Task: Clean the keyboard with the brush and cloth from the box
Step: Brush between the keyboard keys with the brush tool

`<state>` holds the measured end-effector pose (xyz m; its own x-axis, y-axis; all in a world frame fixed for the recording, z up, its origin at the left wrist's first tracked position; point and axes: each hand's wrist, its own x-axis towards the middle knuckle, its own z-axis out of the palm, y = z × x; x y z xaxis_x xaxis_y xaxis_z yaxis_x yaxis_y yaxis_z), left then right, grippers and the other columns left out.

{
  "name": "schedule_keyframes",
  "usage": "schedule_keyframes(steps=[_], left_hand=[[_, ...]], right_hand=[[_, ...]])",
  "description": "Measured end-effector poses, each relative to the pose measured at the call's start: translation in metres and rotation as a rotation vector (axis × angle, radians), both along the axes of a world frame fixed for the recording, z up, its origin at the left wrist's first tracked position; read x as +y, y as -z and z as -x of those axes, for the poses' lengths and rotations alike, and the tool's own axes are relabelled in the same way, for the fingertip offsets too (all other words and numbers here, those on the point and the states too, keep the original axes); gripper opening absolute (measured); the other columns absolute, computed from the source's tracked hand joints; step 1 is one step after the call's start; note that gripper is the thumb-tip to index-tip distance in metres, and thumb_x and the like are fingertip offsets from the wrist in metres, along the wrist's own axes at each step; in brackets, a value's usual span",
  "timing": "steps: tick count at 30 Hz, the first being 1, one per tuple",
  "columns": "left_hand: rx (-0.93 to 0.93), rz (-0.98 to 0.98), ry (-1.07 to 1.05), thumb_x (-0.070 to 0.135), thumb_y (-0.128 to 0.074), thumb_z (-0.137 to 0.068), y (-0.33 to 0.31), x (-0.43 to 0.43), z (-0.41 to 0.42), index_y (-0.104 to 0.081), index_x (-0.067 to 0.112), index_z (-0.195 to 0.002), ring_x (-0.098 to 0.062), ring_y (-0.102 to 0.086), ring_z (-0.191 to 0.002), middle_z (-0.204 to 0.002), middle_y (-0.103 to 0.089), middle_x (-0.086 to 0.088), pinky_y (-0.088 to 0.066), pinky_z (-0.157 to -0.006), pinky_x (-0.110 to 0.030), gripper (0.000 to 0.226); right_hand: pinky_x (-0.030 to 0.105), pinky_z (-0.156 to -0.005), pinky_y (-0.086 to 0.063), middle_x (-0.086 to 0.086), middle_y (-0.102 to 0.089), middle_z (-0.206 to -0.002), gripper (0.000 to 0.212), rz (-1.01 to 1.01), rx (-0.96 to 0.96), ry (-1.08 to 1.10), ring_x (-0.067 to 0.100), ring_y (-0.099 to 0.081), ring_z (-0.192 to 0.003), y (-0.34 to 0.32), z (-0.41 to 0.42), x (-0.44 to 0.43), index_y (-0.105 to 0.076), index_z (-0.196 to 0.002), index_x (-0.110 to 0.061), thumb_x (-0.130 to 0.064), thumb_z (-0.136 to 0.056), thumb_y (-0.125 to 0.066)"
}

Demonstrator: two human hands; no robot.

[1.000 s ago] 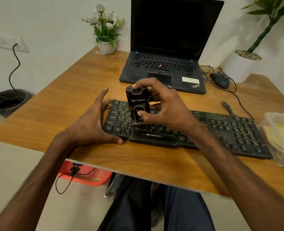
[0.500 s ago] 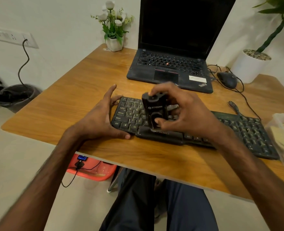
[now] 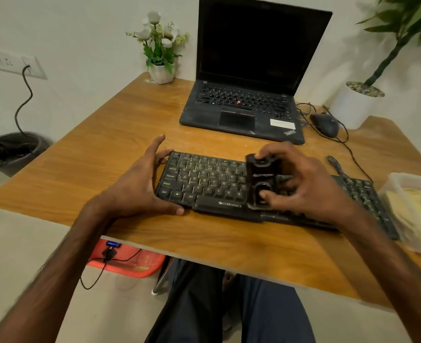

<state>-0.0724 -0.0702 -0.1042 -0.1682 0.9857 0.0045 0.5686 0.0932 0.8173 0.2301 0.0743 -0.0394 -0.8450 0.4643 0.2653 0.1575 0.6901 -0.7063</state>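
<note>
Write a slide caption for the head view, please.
Right hand holds the brush on the keyboard; left hand braces its end.

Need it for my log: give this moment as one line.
step: brushing | right hand: grips brush on keyboard | left hand: rests against keyboard's left end

- The keyboard lies near the table's front edge.
- The laptop stands behind it, with the mouse to the laptop's right.
- The brush rests on the keyboard's middle.
- The box sits at the keyboard's right end.
</note>
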Motion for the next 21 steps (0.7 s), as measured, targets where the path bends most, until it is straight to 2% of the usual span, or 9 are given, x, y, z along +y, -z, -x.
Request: schedule_keyframes(steps=[4,8,10,12,14,16,19,21], left_hand=[[0.038,-0.001,-0.004,0.065,-0.091,-0.032,-0.001,-0.001,-0.003,0.01,0.043,-0.154,0.002,-0.022,-0.141,-0.154,-0.024,0.023,-0.019,-0.119,-0.029,0.16],[0.048,0.009,0.0,0.067,-0.091,-0.033,-0.004,-0.004,-0.004,0.01,0.044,-0.154,-0.001,-0.022,-0.143,-0.154,-0.024,0.022,-0.021,-0.122,-0.036,0.16],[0.051,0.014,-0.012,0.066,-0.092,-0.035,-0.004,-0.003,-0.003,0.01,0.045,-0.154,-0.001,-0.022,-0.144,-0.15,-0.023,0.027,-0.021,-0.122,-0.037,0.158],[0.051,0.011,-0.02,0.066,-0.093,-0.036,-0.003,-0.002,-0.003,0.01,0.047,-0.153,-0.001,-0.022,-0.144,-0.149,-0.023,0.03,-0.021,-0.123,-0.039,0.157],[0.046,0.012,-0.022,0.065,-0.094,-0.037,-0.002,-0.001,-0.002,0.01,0.05,-0.152,-0.002,-0.023,-0.145,-0.15,-0.023,0.03,-0.022,-0.123,-0.041,0.156],[0.053,0.013,-0.02,0.066,-0.093,-0.036,-0.002,-0.001,-0.001,0.01,0.05,-0.152,-0.002,-0.022,-0.146,-0.151,-0.023,0.03,-0.022,-0.123,-0.042,0.155],[0.078,0.022,-0.022,0.07,-0.09,-0.036,-0.002,0.001,-0.001,0.011,0.047,-0.153,-0.002,-0.021,-0.145,-0.15,-0.023,0.03,-0.02,-0.123,-0.041,0.157],[0.089,0.019,-0.023,0.07,-0.09,-0.036,-0.001,0.001,-0.002,0.012,0.047,-0.153,-0.004,-0.02,-0.146,-0.155,-0.024,0.025,-0.02,-0.123,-0.041,0.157]], right_hand=[[0.033,-0.071,-0.062,-0.015,-0.05,-0.124,0.064,0.058,0.081,0.084,0.016,-0.064,-0.108,-0.012,0.014,0.017,-0.047,-0.123,-0.034,-0.008,-0.075,-0.08],[0.036,-0.073,-0.062,-0.018,-0.051,-0.12,0.062,0.006,0.175,0.069,0.015,-0.065,-0.105,-0.01,0.082,0.027,-0.045,-0.127,-0.028,-0.011,-0.078,-0.079],[0.034,-0.077,-0.062,-0.016,-0.053,-0.12,0.063,-0.013,0.182,0.051,0.012,-0.065,-0.102,-0.003,0.112,0.03,-0.045,-0.128,-0.024,-0.01,-0.078,-0.079],[0.032,-0.077,-0.061,-0.005,-0.056,-0.125,0.064,-0.018,0.166,0.025,0.01,-0.064,-0.101,0.006,0.132,0.031,-0.044,-0.13,-0.022,-0.008,-0.078,-0.078],[0.025,-0.075,-0.061,0.0,-0.055,-0.127,0.064,-0.046,0.135,0.0,0.01,-0.062,-0.104,0.011,0.137,0.033,-0.044,-0.131,-0.021,-0.007,-0.079,-0.077],[0.019,-0.074,-0.058,-0.004,-0.053,-0.124,0.064,-0.106,0.084,-0.009,0.01,-0.06,-0.105,0.008,0.127,0.04,-0.044,-0.131,-0.02,-0.008,-0.079,-0.077],[0.017,-0.075,-0.058,0.0,-0.054,-0.126,0.063,-0.237,-0.057,-0.01,0.012,-0.06,-0.106,-0.006,0.099,0.052,-0.044,-0.131,-0.021,-0.012,-0.078,-0.078],[0.008,-0.074,-0.052,0.001,-0.055,-0.125,0.062,-0.294,-0.117,-0.032,0.01,-0.059,-0.103,-0.016,0.087,0.055,-0.045,-0.131,-0.02,-0.014,-0.079,-0.078]])
